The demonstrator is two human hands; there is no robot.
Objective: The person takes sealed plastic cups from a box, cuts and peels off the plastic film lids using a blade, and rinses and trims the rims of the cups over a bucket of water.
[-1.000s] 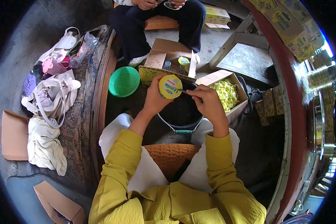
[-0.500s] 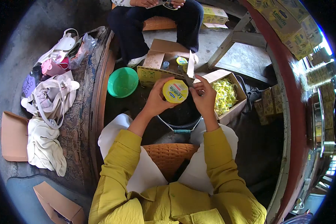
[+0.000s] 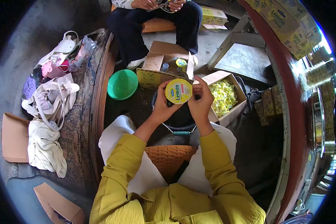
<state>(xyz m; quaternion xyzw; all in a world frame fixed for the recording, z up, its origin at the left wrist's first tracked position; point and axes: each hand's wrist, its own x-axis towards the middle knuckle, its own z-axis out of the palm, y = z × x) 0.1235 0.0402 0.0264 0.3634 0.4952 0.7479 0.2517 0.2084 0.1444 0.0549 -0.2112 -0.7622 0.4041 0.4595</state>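
A round tub point(image 3: 178, 91) with a yellow lid marked "Lemon" is held up in front of me, lid facing me. My left hand point(image 3: 163, 103) is closed around its left side. My right hand point(image 3: 201, 100) is at the tub's right edge with its fingers bent. A dark blade point(image 3: 190, 80), which looks like part of a pair of scissors, shows by those fingers, mostly hidden. Below the tub, between my knees, stands a black bucket point(image 3: 177, 121) with a wire handle. Just beyond the tub is an open cardboard box point(image 3: 153, 76) with another yellow-lidded tub point(image 3: 181, 62) inside.
To the right, a carton point(image 3: 237, 108) holds many small yellow packets. A green basin point(image 3: 122, 84) lies to the left. Opposite sits a person point(image 3: 153, 22) with a metal tool in hand. Bags point(image 3: 50, 93) lie on a patterned bench at left; a wooden stool point(image 3: 246, 48) stands at right.
The tub has turned so its lid faces me more squarely and its lettering has rotated. My right hand has come closer against its edge; less of the dark tool shows.
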